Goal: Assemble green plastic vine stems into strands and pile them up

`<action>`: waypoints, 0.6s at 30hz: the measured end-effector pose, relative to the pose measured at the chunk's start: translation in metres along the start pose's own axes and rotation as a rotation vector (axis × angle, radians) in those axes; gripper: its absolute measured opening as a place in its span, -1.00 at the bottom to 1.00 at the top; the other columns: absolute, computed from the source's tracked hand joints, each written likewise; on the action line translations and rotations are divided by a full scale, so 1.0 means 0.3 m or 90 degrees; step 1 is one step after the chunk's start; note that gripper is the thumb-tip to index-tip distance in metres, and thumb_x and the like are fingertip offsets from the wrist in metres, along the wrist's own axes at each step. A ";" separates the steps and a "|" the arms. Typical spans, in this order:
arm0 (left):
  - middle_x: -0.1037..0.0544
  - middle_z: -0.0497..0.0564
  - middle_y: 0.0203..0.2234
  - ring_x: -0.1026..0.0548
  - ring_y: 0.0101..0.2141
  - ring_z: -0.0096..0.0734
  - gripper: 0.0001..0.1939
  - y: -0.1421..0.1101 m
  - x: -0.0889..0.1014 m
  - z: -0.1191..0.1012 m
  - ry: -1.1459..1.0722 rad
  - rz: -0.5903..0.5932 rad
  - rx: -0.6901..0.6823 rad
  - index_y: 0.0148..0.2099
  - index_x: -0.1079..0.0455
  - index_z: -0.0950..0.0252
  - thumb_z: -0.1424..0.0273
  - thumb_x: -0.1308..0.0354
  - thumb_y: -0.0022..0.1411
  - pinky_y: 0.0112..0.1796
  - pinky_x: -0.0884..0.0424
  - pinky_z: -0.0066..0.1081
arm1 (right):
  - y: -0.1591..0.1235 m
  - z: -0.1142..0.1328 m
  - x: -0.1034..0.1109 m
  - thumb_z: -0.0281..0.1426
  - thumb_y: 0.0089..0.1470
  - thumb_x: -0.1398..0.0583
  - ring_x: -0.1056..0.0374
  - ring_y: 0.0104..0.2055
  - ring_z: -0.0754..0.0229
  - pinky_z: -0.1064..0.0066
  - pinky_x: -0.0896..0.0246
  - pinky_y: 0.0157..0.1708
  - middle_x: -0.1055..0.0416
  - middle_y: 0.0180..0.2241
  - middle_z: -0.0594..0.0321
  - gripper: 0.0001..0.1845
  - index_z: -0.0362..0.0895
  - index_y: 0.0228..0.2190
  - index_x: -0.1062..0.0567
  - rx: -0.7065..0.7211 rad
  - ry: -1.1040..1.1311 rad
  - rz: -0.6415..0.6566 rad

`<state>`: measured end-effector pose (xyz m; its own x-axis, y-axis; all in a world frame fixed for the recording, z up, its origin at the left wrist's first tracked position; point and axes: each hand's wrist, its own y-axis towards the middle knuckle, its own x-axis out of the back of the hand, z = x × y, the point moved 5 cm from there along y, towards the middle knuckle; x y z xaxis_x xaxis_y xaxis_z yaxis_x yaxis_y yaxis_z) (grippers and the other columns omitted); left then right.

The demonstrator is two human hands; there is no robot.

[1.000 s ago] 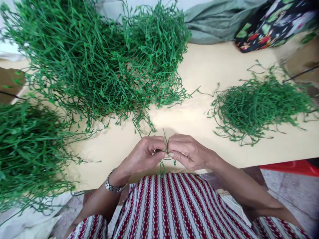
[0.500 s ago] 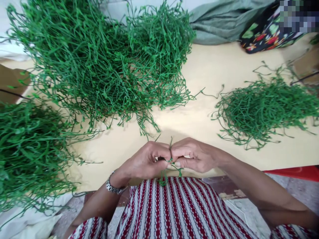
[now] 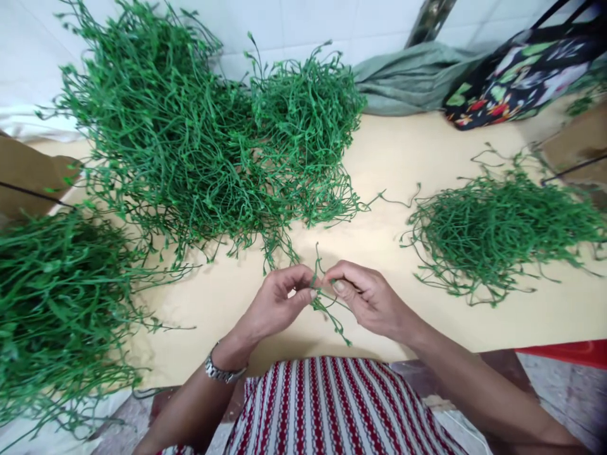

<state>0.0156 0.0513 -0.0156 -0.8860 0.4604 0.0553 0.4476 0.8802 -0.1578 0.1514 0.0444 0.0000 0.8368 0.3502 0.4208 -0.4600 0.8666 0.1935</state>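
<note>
Two bare hands meet over the near edge of a pale table [image 3: 379, 246], working at a few thin green stems [image 3: 324, 307]. The stems lie between the fingertips, their long axis running from the far side, slanting nearer and to the right, with loose ends hanging below. The left hand [image 3: 284, 300] is closer to them: its thumb and forefinger are pinched together on the stems where they cross. The right hand [image 3: 367, 297] is just beside, its thumb and forefinger closed narrowly, seemingly on a strand; its other fingers are curled.

A large heap [image 3: 180, 145] of stems lies far and left, a second heap [image 3: 52, 303] at near left, and a smaller pile [image 3: 502, 227] to the right. A watch [image 3: 225, 374] circles the left wrist. At far right sit a grey-green cloth [image 3: 412, 79] and a flowered bag [image 3: 516, 82]. No brand, label or writing can be read.
</note>
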 end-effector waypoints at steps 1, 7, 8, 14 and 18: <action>-0.30 -0.08 -0.60 -0.25 -0.52 -0.53 -0.93 -0.001 0.002 0.012 -0.021 -0.030 0.013 -0.44 -0.31 0.36 0.47 -0.10 0.06 -0.47 -0.18 -0.49 | -0.007 -0.009 -0.016 -0.43 0.15 -0.01 -0.17 -0.50 0.37 0.55 -0.09 -0.50 -0.29 -0.46 0.28 -0.86 -0.17 -0.27 -0.34 -0.020 0.013 -0.008; -0.27 -0.07 -0.56 -0.25 -0.48 -0.49 -0.92 -0.010 -0.016 0.006 0.011 -0.151 -0.083 -0.47 -0.29 0.33 0.49 -0.11 0.06 -0.44 -0.19 -0.46 | -0.026 -0.062 -0.059 -0.34 0.04 -0.16 -0.23 -0.42 0.34 0.52 -0.14 -0.48 -0.30 -0.39 0.25 -0.82 -0.17 -0.30 -0.36 -0.103 0.132 -0.067; -0.27 -0.06 -0.55 -0.25 -0.46 -0.48 -0.92 -0.011 -0.022 -0.002 0.038 -0.163 -0.112 -0.47 -0.30 0.32 0.50 -0.11 0.06 -0.44 -0.19 -0.46 | -0.027 -0.070 -0.062 -0.33 0.03 -0.17 -0.23 -0.42 0.34 0.52 -0.14 -0.48 -0.30 -0.40 0.25 -0.83 -0.17 -0.32 -0.37 -0.107 0.148 -0.076; -0.27 -0.07 -0.58 -0.25 -0.49 -0.49 -0.88 -0.022 -0.047 -0.034 0.170 -0.150 -0.170 -0.46 -0.28 0.31 0.57 -0.03 0.11 -0.46 -0.17 -0.47 | -0.042 -0.106 -0.071 -0.29 0.04 -0.17 -0.21 -0.50 0.36 0.53 -0.10 -0.53 -0.28 -0.49 0.30 -0.80 -0.20 -0.41 -0.39 -0.135 0.208 -0.070; -0.20 -0.13 -0.61 -0.18 -0.56 -0.56 -0.86 -0.027 -0.055 -0.037 0.266 -0.063 -0.101 -0.48 -0.21 0.32 0.60 0.04 0.09 -0.51 -0.10 -0.50 | -0.041 -0.077 -0.043 -0.37 0.09 -0.12 -0.18 -0.48 0.34 0.51 -0.07 -0.50 -0.25 -0.52 0.30 -0.85 -0.20 -0.45 -0.39 -0.039 0.073 -0.030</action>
<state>0.0279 0.0380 -0.0045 -0.8151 0.3521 0.4600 0.4054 0.9139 0.0189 0.1533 0.0374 -0.0283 0.8873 0.3430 0.3084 -0.4026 0.9022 0.1549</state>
